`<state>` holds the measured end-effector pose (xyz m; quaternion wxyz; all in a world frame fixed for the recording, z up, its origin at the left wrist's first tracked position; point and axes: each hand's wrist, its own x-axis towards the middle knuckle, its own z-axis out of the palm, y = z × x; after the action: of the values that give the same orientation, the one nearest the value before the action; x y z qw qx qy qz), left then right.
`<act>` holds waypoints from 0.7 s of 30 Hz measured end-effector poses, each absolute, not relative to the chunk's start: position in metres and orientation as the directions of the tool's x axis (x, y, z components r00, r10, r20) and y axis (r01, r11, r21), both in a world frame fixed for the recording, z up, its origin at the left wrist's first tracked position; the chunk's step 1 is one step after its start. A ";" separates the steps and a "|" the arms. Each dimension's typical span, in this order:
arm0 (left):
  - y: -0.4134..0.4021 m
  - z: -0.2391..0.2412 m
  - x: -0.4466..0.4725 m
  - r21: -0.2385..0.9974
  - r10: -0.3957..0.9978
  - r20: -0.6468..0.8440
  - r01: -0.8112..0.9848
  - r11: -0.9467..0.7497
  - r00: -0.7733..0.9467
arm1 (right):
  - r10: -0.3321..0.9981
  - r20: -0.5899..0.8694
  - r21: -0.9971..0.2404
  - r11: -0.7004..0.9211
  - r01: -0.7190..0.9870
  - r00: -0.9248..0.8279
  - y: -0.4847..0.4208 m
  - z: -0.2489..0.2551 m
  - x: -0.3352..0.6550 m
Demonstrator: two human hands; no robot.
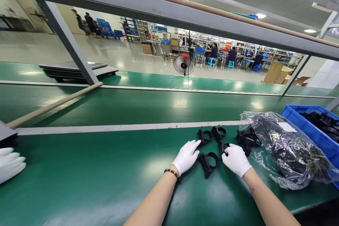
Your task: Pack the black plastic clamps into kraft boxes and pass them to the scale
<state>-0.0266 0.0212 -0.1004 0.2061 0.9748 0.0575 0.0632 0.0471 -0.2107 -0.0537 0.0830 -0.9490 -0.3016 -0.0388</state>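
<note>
My left hand, in a white glove with a beaded bracelet at the wrist, reaches over the table with its fingers stretched out. Its fingertips meet the edge of a black ring-shaped bracket; I cannot tell if they press on it. In a white glove too, my right hand has thumb and fingers closed on another black bracket, whose ring is partly hidden by the fingers. Between the hands lies a third bracket, nearer me. One more bracket lies just behind the held one.
Right of my hands are a cluster of black parts, a clear plastic bag of dark parts and a blue bin. Another person's gloved hand shows at far left. A wooden rod crosses the belt; a fan hangs ahead.
</note>
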 end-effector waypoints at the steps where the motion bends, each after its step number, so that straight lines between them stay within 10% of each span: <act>1: 0.021 -0.100 -0.027 0.408 0.135 0.099 0.084 -0.909 0.986 | 0.582 0.128 -0.140 -0.791 0.596 0.803 -0.213 -0.052 0.047; 21: 0.025 -0.105 -0.025 0.416 0.130 0.144 0.059 -0.908 0.981 | 0.146 0.165 -0.289 -0.938 0.189 0.975 -0.314 0.007 0.120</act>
<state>-0.0251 0.0255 -0.1053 0.2093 0.9730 0.0485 0.0847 0.1200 -0.3139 0.0073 0.1534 -0.9819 -0.0853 -0.0706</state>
